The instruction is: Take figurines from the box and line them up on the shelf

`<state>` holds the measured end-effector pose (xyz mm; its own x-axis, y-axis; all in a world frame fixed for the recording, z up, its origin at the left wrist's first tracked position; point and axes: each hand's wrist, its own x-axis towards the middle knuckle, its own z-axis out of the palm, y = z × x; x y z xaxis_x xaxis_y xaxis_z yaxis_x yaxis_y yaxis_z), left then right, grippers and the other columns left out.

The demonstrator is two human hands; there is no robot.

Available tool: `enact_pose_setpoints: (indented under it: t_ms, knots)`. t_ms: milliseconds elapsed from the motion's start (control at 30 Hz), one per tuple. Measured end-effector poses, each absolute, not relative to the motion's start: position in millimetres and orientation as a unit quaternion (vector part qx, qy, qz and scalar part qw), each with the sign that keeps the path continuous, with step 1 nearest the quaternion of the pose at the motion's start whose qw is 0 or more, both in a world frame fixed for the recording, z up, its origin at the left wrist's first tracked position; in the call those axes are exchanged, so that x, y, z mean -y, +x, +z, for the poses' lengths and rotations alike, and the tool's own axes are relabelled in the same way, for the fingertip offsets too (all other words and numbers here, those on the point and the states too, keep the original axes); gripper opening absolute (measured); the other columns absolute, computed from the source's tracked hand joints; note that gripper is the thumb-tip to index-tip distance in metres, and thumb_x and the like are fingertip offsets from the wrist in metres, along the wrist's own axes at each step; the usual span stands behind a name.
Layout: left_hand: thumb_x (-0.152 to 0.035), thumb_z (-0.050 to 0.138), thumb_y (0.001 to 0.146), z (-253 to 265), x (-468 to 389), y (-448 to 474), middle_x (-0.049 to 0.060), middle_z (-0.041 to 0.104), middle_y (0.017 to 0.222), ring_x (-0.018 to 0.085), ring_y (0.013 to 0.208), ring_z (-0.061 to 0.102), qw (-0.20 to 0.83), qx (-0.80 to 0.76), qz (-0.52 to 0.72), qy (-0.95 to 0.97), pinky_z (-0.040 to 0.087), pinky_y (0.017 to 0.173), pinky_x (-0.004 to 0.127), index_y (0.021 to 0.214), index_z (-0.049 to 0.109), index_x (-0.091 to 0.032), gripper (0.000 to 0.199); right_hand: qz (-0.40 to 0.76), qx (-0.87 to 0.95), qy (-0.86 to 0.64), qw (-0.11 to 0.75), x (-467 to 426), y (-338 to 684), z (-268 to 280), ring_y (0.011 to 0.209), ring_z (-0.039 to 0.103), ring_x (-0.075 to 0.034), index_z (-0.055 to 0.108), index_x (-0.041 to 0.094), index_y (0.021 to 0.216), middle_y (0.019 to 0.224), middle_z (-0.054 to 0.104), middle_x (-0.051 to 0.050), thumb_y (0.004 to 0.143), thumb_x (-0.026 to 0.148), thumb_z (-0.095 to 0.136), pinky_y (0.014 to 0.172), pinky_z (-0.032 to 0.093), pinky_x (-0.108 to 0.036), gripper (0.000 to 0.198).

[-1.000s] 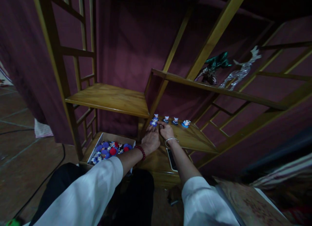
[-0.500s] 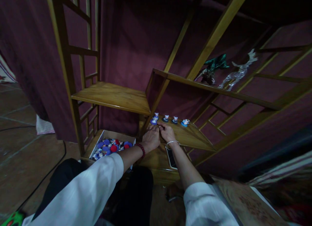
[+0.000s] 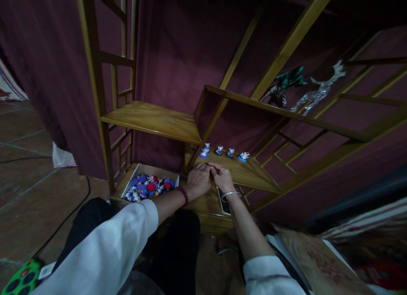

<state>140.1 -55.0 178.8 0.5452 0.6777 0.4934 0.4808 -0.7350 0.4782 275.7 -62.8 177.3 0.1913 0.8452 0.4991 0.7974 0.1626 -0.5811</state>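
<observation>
My left hand (image 3: pixel 199 179), with a dark red beaded bracelet, is closed at the front edge of the low wooden shelf (image 3: pixel 254 173). My right hand (image 3: pixel 222 176), wearing a silver bangle, meets it with thumb and fingers pinched together. Whatever lies between the fingertips is hidden. Just beyond my hands, a small figurine on a purple base (image 3: pixel 204 152) stands on the shelf with another figurine close behind it. To its right are two figurines on dark bases, one of them a small white-headed figurine (image 3: pixel 231 153), and a figurine on a blue base (image 3: pixel 244 157).
An open white box (image 3: pixel 135 178) full of small figurines sits at lower left. A phone (image 3: pixel 224 201) lies under my right wrist. Above are a bare-wood shelf (image 3: pixel 152 120), diagonal posts, and a clear deer ornament (image 3: pixel 314 93) beside a green ornament (image 3: pixel 288 80).
The view has shifted slightly, so the shelving sits a little further right and higher. My hands have drawn back slightly from the purple-based figurine, staying together. The figurines stand as before.
</observation>
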Motion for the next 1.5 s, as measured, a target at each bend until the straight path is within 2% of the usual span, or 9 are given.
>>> enact_pose_setpoints:
  t_ms: [233,667,1033,1500]
  knots:
    - [-0.007,0.041,0.070,166,60,131,0.012,0.055,0.115,0.019,0.113,0.045,0.138,-0.291,0.393,0.861,0.035,0.101,0.038,0.111,0.049,-0.010,0.042,0.020,0.647,-0.618,0.446,82,260,174,0.095,0.058,-0.018,0.066,0.017,0.091,0.099,0.064,-0.009,0.078,0.028,0.044,0.091,0.043,-0.037,0.027]
    - [-0.011,0.040,0.075,154,79,106,0.012,0.053,0.120,0.019,0.118,0.040,0.131,-0.260,0.406,0.866,0.032,0.103,0.037,0.116,0.047,-0.008,0.041,-0.002,0.658,-0.601,0.454,110,234,167,0.096,0.057,-0.018,0.063,0.018,0.096,0.102,0.062,-0.009,0.082,0.027,0.043,0.092,0.043,-0.037,0.027]
    - [-0.011,0.038,0.078,132,84,90,0.013,0.050,0.122,0.019,0.120,0.038,0.118,-0.250,0.400,0.874,0.035,0.100,0.038,0.118,0.046,-0.010,0.040,-0.021,0.657,-0.593,0.466,123,212,149,0.096,0.057,-0.019,0.063,0.021,0.098,0.102,0.063,-0.008,0.084,0.027,0.040,0.089,0.045,-0.038,0.028]
    - [-0.008,0.039,0.076,96,84,68,0.012,0.056,0.109,0.019,0.109,0.046,0.149,-0.275,0.355,0.881,0.041,0.095,0.037,0.107,0.051,-0.012,0.033,0.056,0.643,-0.614,0.455,122,188,104,0.094,0.058,-0.018,0.062,0.019,0.099,0.101,0.063,-0.009,0.081,0.021,0.038,0.087,0.047,-0.037,0.029]
